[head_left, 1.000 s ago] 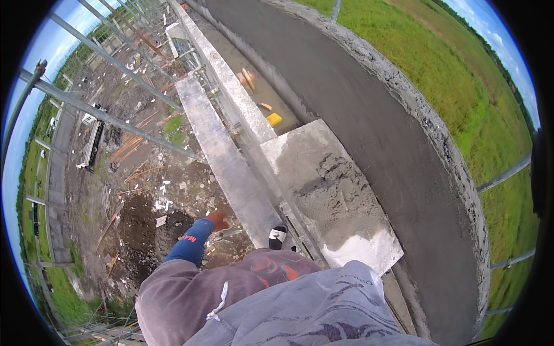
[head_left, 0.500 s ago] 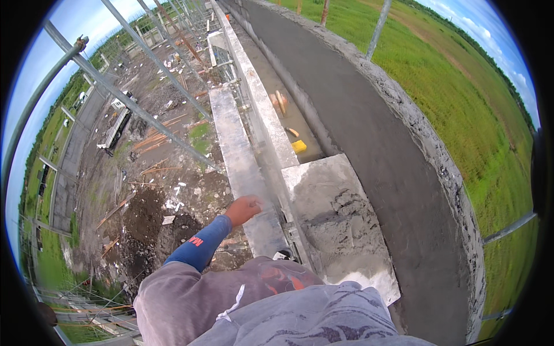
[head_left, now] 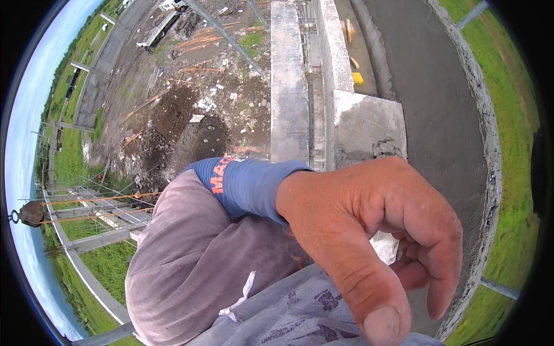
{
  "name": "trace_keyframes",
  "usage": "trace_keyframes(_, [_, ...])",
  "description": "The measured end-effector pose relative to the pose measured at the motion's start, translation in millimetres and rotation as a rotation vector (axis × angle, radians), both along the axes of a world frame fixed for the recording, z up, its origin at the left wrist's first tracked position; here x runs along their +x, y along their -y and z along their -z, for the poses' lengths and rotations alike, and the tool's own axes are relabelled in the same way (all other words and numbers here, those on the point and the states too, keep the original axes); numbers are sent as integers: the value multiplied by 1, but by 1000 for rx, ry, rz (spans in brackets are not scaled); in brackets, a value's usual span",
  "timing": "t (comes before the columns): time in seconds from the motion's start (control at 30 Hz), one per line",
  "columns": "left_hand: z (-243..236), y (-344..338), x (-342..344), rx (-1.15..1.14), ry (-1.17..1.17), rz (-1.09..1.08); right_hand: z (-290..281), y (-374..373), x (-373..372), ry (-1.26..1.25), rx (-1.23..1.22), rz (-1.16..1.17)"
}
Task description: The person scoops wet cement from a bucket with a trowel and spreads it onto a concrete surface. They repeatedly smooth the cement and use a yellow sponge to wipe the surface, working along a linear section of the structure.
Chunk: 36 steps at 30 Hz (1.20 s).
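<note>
Step in hand (judged): pause in mortar work, no tool visible. L hand (head_left: 369, 210) hangs raised close to the cam, across the body, masking part of the pale board (head_left: 369, 118); R hand out of view. L fingers (head_left: 443, 265) half-curled, thumb apart from them, w/ nothing seen gripped; inner fingertips partly hidden. Mortar (head_left: 382, 150) lies on the board, just beside the smooth grey surface (head_left: 438, 98); its near portion is hidden by the hand. Yellow item (head_left: 357, 78) sits in the trough (head_left: 365, 57) beyond. Next move, if on the mortar, calls for clearing L hand from line of sight, then a controlled reach; mind ht. above ground.
</note>
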<state>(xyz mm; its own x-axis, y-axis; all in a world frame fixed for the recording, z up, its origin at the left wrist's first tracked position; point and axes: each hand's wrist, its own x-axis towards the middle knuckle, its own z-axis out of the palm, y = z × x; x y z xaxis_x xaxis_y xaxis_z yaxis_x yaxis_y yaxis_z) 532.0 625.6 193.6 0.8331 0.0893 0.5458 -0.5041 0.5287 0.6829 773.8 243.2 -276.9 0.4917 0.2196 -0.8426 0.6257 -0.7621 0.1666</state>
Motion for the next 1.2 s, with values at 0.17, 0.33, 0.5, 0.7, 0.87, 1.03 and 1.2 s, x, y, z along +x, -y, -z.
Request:
trace_keyframes(0.17, [8, 20, 8, 146, -155, 10, -3, 37, -6, -39, -60, -14])
trace_keyframes(0.33, [44, 31, 27, 430, -300, 45, 1, 77, -17, -128, -131, 6])
trace_keyframes(0.5, [97, 5, 19, 642, -898, -181, 18, 124, -43, -303, -209, -44])
trace_keyframes(0.7, [70, 9, 38, 404, -414, 8, 39, 154, -56, -207, -187, 221])
trace_keyframes(0.87, [17, 39, 67, 350, -86, -95, 21, 131, -53, -308, -297, 181])
trace_keyframes(1.03, [-4, 36, 95, 344, -13, 44, -27, 108, -72, 9, -197, 605])
trace_keyframes(1.2, [1, 11, 108, 323, -10, 205, -49, 95, -103, 337, -47, 1061])
